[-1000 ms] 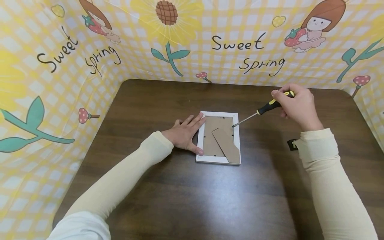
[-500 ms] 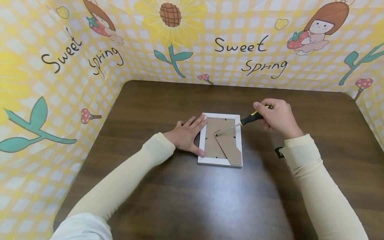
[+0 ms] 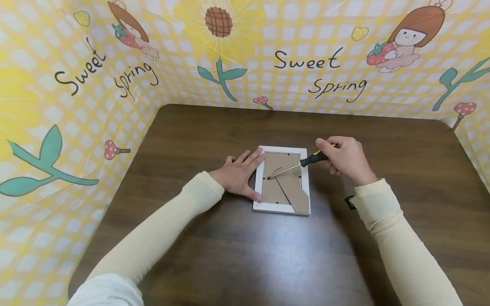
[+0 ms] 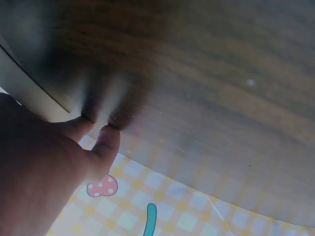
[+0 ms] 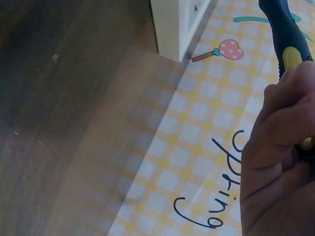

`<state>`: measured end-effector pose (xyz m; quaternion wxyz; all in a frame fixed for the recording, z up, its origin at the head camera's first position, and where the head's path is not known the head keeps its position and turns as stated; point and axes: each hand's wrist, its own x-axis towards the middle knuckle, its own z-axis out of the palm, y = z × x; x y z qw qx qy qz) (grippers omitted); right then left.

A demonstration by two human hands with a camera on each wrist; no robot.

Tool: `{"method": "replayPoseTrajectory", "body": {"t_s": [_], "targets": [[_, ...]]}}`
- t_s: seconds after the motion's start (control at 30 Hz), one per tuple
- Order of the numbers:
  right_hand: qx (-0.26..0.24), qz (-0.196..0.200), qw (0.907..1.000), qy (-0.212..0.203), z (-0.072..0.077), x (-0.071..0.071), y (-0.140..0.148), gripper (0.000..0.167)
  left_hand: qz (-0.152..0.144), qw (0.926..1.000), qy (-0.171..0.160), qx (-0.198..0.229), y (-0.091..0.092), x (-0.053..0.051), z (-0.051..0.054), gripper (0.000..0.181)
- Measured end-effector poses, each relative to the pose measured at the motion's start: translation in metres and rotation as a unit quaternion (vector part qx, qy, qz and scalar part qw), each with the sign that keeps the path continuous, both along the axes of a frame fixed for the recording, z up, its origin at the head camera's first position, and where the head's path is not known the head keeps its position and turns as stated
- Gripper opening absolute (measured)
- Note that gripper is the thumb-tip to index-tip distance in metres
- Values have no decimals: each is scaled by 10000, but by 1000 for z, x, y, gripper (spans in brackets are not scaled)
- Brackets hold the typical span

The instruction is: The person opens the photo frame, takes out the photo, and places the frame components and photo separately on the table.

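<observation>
A white picture frame (image 3: 281,207) lies face down on the table, its brown backing board (image 3: 273,160) and slanted stand leg (image 3: 296,197) facing up. Small dark tabs sit along the backing's edges. My left hand (image 3: 238,175) rests with spread fingers on the frame's left side; in the left wrist view part of that hand (image 4: 54,162) shows beside the frame's edge. In my right hand (image 3: 346,159) I grip a black and yellow screwdriver (image 3: 314,159). Its tip is at the left tab, by the top of the stand leg; whether it touches the tab I cannot tell.
A dark wooden table (image 3: 214,255) lies under everything. Yellow checked cloth (image 3: 245,76) with printed flowers and lettering stands along the back and sides. A black strap piece (image 3: 350,202) shows at the right sleeve's cuff.
My right hand has moved left and nearer with the screwdriver, its tip passing from the frame's right edge across the backing to the left tab. The left hand stays on the frame.
</observation>
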<state>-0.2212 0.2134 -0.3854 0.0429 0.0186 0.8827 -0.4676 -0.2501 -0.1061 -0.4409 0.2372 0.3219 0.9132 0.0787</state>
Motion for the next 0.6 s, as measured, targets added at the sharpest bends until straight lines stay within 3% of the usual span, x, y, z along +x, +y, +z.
{"method": "replayPoseTrajectory", "body": {"t_s": [0.23,0.6], "targets": [[-39,77,10000,-44,-15,1,-1,57,7,9999,10,-107,0,0,-2,136],[-251,-276,9993,71,-36,-1,0,51,-55,9998,197,-72,-1,-1,1,135]]}}
